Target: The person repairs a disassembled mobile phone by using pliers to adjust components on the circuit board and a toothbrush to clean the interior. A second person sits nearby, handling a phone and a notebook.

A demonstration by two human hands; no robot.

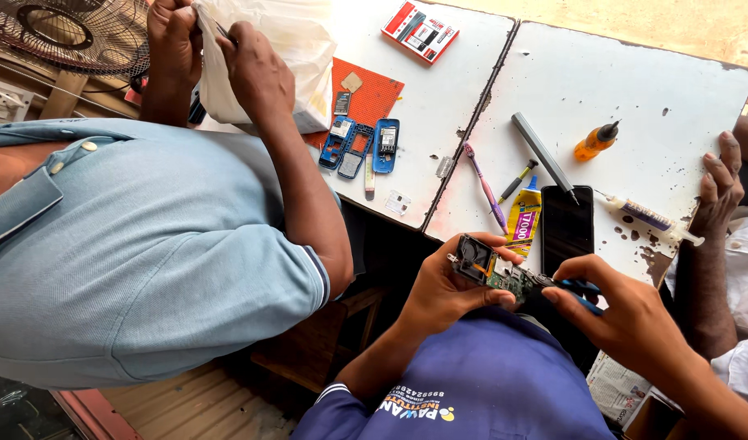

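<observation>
My left hand (pixel 443 289) grips a small green circuit board (pixel 508 281) with a black square fan part (pixel 474 257) at its end, held above my lap. My right hand (pixel 627 318) holds a blue-handled tool (pixel 582 289) whose tip rests against the board's right end. Just beyond my hands, a black phone (pixel 566 228) lies face down on the white table (pixel 635 90), with a yellow glue tube (pixel 522 216) beside it.
A pink toothbrush (pixel 486 183), grey rod tool (pixel 541 155), orange bottle (pixel 596 140) and syringe (pixel 655 220) lie on the table. Blue phone shells (pixel 362 147) sit by an orange mat (pixel 374 94). A person in a light blue shirt (pixel 138 244) handles a white bag (pixel 276 57). Another person's hand (pixel 716 195) rests at the right edge.
</observation>
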